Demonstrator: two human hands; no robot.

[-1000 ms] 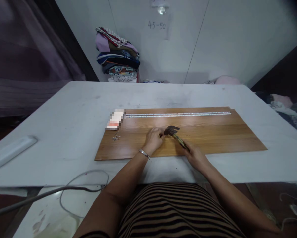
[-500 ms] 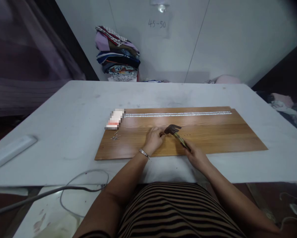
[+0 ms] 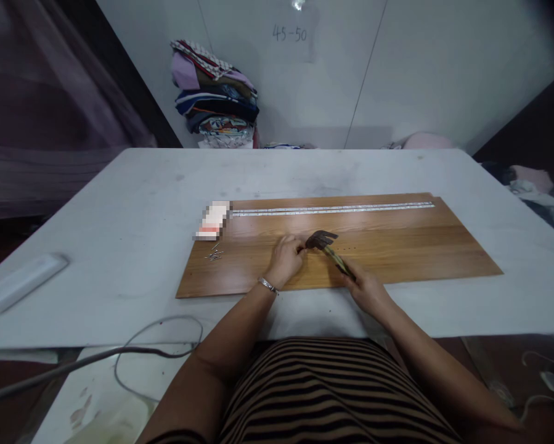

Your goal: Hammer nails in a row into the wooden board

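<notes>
My right hand [image 3: 363, 286] is closed round the handle of a claw hammer [image 3: 323, 238]. The hammer's dark head is right beside the fingertips of my left hand [image 3: 286, 258], low over a brown wooden board [image 3: 410, 246]. Thumb and fingers of that left hand are pinched together on what looks like a nail, mostly hidden by the fingers and hammer head. To the right of the hammer, a short row of small dark dots [image 3: 348, 248] marks the board. Several loose nails [image 3: 213, 253] lie at the board's left end.
Two pale marked strips [image 3: 332, 209] run along the board's far side, beside a blurred white and red box [image 3: 214, 220]. A white elongated object [image 3: 24, 282] lies on the white table [image 3: 119, 246] at left. Folded cloths [image 3: 216, 98] are stacked by the wall; a cable [image 3: 87, 364] hangs at front left.
The view has tilted and shifted slightly. Both hands keep their grips, and the hammer head stays beside the left fingertips with barely any movement.
</notes>
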